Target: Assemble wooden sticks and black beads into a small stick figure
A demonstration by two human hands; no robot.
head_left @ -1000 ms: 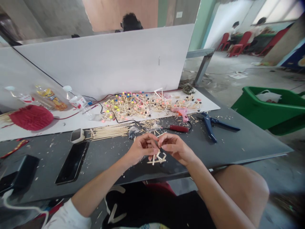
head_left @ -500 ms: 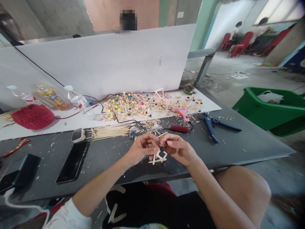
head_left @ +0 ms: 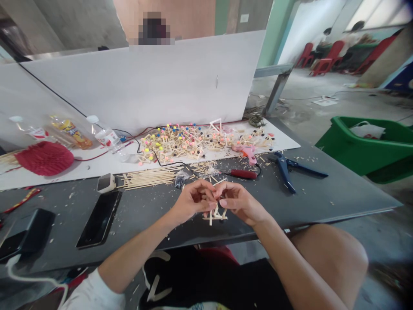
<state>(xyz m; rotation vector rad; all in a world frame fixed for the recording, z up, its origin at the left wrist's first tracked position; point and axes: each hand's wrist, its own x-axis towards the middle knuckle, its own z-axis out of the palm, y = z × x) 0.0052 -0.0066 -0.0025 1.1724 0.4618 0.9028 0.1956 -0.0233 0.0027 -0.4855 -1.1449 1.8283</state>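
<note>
Both my hands meet over the dark table, holding a small frame of pale wooden sticks between them. My left hand pinches the frame's left side with its fingertips. My right hand grips it from the right, fingers curled over the top. The frame's upper part is hidden behind my fingers, and its lower sticks hang below them. Beyond my hands lie a small clear bag and a bundle of loose wooden sticks.
A white board carries a heap of stick frames with coloured tips. Nearby are a pink glue gun, a red-handled tool, blue pliers, a phone and a green bin.
The dark round piece seen between my fingers earlier is now hidden. My fingertips have closed in around the frame, which sits slightly further right. The head view has shifted a little.
</note>
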